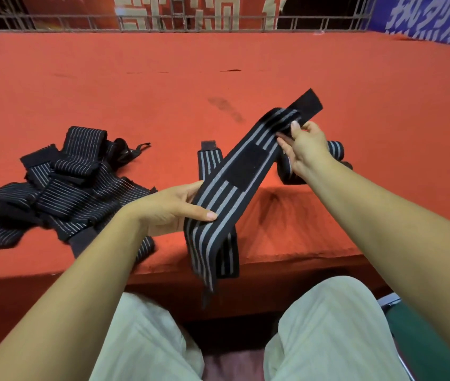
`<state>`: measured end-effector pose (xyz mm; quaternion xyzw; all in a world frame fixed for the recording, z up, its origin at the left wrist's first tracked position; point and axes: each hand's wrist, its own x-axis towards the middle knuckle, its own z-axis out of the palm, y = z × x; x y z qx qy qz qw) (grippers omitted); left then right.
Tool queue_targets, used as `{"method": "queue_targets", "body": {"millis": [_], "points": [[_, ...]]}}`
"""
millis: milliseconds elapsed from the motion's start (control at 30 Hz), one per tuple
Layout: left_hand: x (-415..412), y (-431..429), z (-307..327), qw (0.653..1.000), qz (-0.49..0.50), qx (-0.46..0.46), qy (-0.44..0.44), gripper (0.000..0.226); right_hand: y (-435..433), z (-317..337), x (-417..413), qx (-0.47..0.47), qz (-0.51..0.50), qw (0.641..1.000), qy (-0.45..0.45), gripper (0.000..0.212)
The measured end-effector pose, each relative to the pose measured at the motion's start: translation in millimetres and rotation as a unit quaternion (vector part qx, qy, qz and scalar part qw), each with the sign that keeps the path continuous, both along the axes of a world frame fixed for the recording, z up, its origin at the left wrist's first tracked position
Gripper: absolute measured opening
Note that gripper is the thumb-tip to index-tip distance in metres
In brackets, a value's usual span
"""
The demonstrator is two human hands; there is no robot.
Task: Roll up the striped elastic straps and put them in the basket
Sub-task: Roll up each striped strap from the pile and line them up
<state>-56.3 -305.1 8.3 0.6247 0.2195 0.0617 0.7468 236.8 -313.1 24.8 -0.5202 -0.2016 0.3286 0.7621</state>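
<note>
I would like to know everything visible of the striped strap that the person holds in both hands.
The striped strap is a long, flat black band, elastic by its look, with grey lengthwise stripes. A plain black patch sits near its middle, and its far end is plain black. It is unrolled and held slanting above the red table. The left hand grips its lower part, the right hand pinches it near the far end; its near end hangs past the table edge.
</note>
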Motion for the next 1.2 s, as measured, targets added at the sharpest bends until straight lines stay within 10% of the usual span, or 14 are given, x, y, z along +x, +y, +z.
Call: {"method": "queue_targets", "body": {"millis": [300,500,767,1200], "points": [[13,-13,-69,0.981,-0.003,0.034,0.193,0.016,5,-12,-3,-0.006,-0.016,0.985,-0.169,0.003],[21,-14,-93,0.979,0.158,-0.004,0.127,0.030,4,-17,-20,0.013,0.027,0.977,-0.212,0.005],[16,-14,-86,0.889,0.214,0.332,0.232,0.033,4,-19,-39,0.004,0.079,0.968,-0.240,0.013],[9,-19,-92,0.866,0.218,0.392,0.220,0.042,18,-37,-43,-0.010,0.135,0.965,-0.225,0.022]]}}
